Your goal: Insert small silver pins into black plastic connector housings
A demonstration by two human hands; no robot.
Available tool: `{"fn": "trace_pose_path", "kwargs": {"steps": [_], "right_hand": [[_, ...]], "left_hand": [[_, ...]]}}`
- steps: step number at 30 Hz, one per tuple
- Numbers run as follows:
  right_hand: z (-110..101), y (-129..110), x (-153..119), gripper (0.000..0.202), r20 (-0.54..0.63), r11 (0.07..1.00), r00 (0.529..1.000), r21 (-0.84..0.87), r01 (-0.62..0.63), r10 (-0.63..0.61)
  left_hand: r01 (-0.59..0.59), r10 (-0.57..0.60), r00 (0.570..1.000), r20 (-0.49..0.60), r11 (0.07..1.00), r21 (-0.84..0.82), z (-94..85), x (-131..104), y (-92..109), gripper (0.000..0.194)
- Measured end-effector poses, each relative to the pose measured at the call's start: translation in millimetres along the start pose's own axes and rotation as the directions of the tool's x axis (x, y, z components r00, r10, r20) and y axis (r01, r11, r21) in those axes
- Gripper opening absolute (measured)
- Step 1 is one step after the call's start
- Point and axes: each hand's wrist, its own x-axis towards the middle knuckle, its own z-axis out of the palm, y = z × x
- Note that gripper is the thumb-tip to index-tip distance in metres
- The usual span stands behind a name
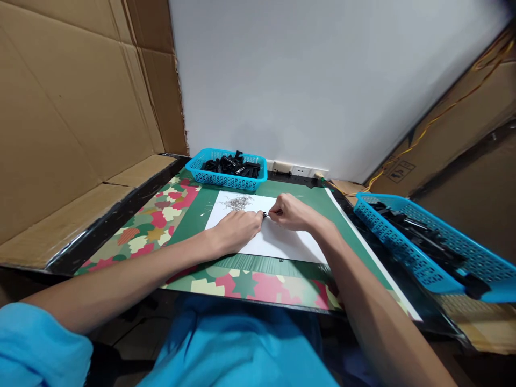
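Note:
Over a white sheet (282,243) on the green mat, my left hand (238,230) is closed around a small black part (265,214), whose end shows between the two hands. My right hand (291,212) is pinched just to the right of that part; whatever its fingertips hold is too small to make out. A loose pile of tiny metallic pieces (238,202) lies on the sheet beyond my left hand.
A blue basket (226,180) of black parts stands at the back of the mat, by wall sockets (300,171). Another blue basket (433,279) with black parts is at the right. Cardboard (68,91) rises at the left; a yellow cable (427,129) hangs at the right.

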Motion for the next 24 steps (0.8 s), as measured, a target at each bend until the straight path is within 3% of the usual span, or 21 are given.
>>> {"fn": "trace_pose_path", "kwargs": {"steps": [6,11,16,21,24], "right_hand": [[-1,14,-4,0.032,-0.006,0.998,1.0,0.066,0.016,-0.015],[-9,33,-5,0.029,-0.107,0.988,0.994,0.156,-0.015,0.032],[-10,30,-5,0.024,-0.068,0.978,0.998,0.21,-0.001,0.015],[5,23,3,0.012,-0.24,0.907,0.969,0.418,0.054,0.052],[19,21,10,0.018,-0.31,0.833,0.944,0.547,0.081,0.112]], "left_hand": [[0.043,-0.043,0.999,-0.001,0.999,0.006,-2.7,0,5,0.034],[0.049,-0.05,0.999,0.008,0.998,0.026,-2.9,1,6,0.043],[0.065,-0.065,0.998,0.01,0.998,0.007,-0.8,2,4,0.045],[0.077,-0.077,0.997,-0.001,0.996,-0.053,-3.5,2,3,0.039],[0.071,-0.073,0.997,-0.021,0.992,-0.102,-3.4,3,0,0.04]]}}
